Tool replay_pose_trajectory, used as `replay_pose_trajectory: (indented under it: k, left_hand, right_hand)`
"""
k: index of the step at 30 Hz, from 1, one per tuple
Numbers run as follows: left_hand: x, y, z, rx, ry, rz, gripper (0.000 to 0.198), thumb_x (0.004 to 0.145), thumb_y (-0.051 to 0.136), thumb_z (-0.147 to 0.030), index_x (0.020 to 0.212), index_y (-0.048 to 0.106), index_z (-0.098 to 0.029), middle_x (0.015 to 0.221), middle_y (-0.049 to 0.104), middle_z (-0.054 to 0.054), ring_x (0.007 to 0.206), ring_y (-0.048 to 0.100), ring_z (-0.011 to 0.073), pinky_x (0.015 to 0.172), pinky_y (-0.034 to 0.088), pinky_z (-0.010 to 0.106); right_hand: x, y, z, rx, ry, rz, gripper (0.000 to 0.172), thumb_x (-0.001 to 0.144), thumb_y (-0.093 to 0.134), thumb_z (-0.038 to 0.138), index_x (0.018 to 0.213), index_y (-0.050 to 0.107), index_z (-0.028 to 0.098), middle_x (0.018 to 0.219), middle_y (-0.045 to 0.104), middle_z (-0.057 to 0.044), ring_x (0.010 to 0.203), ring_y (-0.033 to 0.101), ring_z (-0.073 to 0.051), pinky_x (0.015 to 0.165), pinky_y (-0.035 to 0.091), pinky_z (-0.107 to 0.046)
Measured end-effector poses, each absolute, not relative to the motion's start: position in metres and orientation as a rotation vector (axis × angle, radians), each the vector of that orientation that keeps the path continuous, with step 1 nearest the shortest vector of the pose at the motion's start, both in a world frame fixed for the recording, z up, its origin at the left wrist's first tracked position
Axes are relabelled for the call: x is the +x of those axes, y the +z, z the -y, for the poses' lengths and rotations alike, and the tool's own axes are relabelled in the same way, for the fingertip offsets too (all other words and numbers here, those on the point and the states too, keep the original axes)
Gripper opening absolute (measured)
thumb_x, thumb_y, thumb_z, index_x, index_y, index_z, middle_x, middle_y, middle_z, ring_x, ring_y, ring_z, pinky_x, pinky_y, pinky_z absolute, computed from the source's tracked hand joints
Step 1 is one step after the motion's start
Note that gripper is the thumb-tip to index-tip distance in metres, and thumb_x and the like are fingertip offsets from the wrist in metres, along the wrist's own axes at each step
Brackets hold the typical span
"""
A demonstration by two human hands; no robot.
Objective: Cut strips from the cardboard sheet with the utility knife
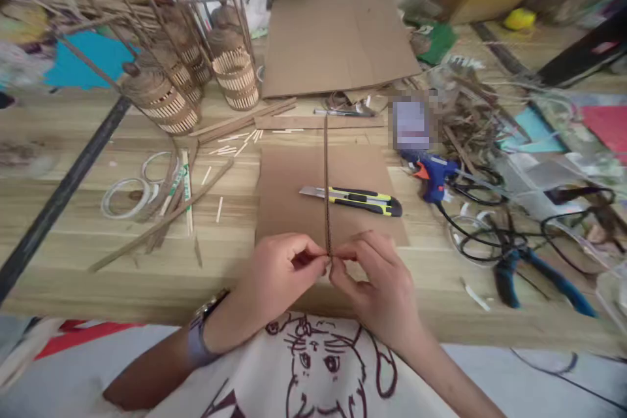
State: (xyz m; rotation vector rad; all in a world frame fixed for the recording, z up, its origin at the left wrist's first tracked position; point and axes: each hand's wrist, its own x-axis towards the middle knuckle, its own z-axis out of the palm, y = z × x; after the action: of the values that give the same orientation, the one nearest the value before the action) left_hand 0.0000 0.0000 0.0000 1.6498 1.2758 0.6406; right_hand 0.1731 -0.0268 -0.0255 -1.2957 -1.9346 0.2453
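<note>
Head camera, and it's left hand point(289, 274) and right hand point(379, 277) with fingertips clamped on the thin brown strip point(326, 157) at its six-o'clock end, seemingly steadying it, its length running twelve-wards over the box cutter point(362, 198), handle towards three, on cardboard point(289, 186).

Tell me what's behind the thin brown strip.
Behind the strip show the utility knife, cardboard sheet, a flat slat and tabletop; the parts it directly covers cannot be seen.
</note>
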Motion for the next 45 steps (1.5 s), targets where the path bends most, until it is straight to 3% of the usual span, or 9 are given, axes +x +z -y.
replay_pose_trajectory:
  k: [32,45]
  left_hand:
    - [0.006,-0.006,0.003,1.761,0.673,-1.346,0.012,0.079,0.061,-0.009,0.071,0.066,-0.018,0.067,0.071,-0.005,0.060,0.063,0.0072,0.056,0.043,0.016]
    - [0.007,0.005,-0.003,1.675,0.365,-1.448,0.014,0.076,0.063,-0.008,0.067,0.065,-0.018,0.067,0.071,-0.003,0.062,0.063,0.0112,0.058,0.041,0.021]
  right_hand:
    - [0.172,-0.029,0.025,-1.291,0.279,1.961,0.018,0.090,0.056,0.009,0.077,0.055,0.022,0.071,0.058,0.001,0.070,0.056,-0.016,0.069,0.041,-0.031]
    - [0.170,-0.030,0.026,-1.258,0.197,2.082,0.019,0.093,0.055,0.011,0.076,0.056,0.020,0.070,0.055,0.000,0.069,0.053,-0.017,0.069,0.038,-0.032]
